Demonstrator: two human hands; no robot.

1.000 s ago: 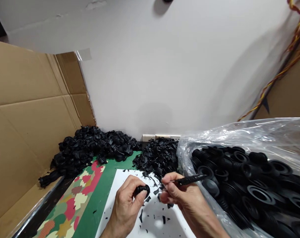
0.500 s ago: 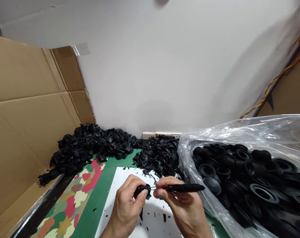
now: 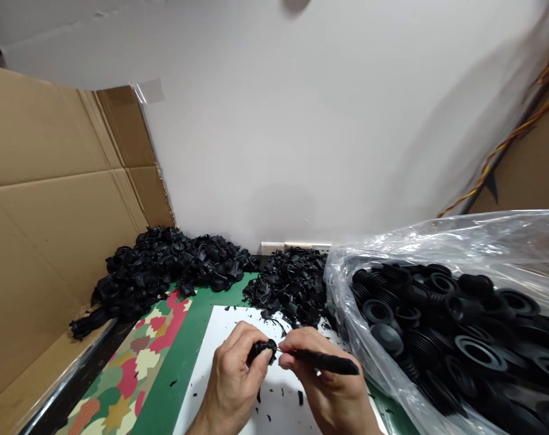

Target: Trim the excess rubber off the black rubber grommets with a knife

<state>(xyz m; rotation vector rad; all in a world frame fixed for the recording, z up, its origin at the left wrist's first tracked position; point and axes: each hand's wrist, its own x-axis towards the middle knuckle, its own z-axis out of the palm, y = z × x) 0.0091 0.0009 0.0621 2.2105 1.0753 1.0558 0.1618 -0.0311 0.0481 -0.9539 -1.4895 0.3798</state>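
My left hand (image 3: 232,376) is closed around a small black rubber piece (image 3: 261,350), gripped between thumb and fingers; most of it is hidden by them. In my right hand (image 3: 326,380) is a slim black-handled tool (image 3: 329,362) with a thin metal tip. Its tip meets the right side of the rubber piece; the exact kind of tip is too small to tell. Both hands are over a white sheet (image 3: 202,368), on which small black scraps (image 3: 300,397) lie scattered.
A clear plastic bag (image 3: 346,296) of ribbed black rubber bellows (image 3: 480,351) stands at the right. Behind the sheet are a heap of black trimmings (image 3: 295,281) and, further left, a pile of ribbed black parts (image 3: 183,260). Cardboard (image 3: 66,181) walls the left side.
My right hand has shifted slightly left, and the tool's handle end has swung down and toward me. The left hand with the rubber piece has hardly moved.
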